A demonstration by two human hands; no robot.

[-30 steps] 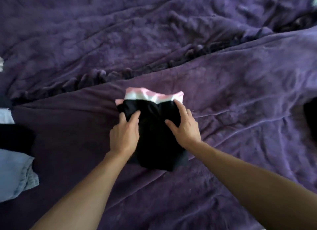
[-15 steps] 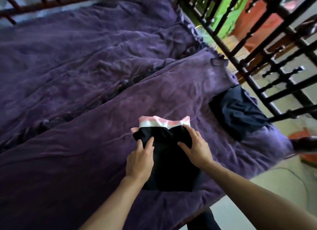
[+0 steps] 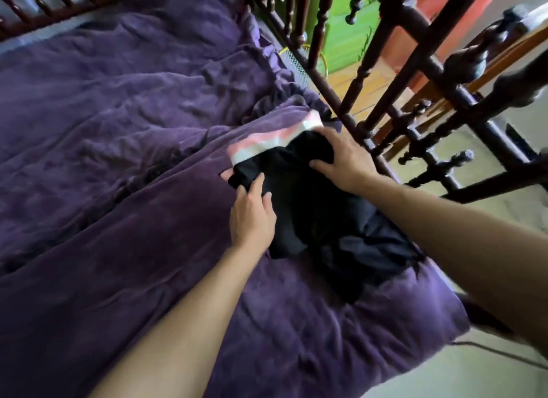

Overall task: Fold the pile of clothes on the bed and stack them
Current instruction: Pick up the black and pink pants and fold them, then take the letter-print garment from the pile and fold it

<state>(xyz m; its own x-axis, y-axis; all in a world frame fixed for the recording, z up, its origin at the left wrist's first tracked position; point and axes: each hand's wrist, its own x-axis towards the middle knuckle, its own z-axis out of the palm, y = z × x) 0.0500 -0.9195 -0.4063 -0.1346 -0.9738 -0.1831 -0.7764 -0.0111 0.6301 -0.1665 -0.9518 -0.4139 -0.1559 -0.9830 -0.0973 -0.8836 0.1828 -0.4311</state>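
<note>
Since 1 s ago, the folded black garment with pink-and-white band (image 3: pixel 292 196) has gone from mid-bed to the right edge, approx. over the dark navy folded garment (image 3: pixel 373 249) by the dark turned-wood rail (image 3: pixel 415 56). The left hand (image 3: pixel 252 216) pinches its left edge, fingers lightly curled. The right hand (image 3: pixel 341 160) clamps a bunched bit near the band, thumb & fingers half closed round the cloth. Both are still on the purple plush blanket (image 3: pixel 118 130). Judging by this, folding of this piece is done & stacking is underway; it probably needs lowering & squaring w/ the navy one.
</note>
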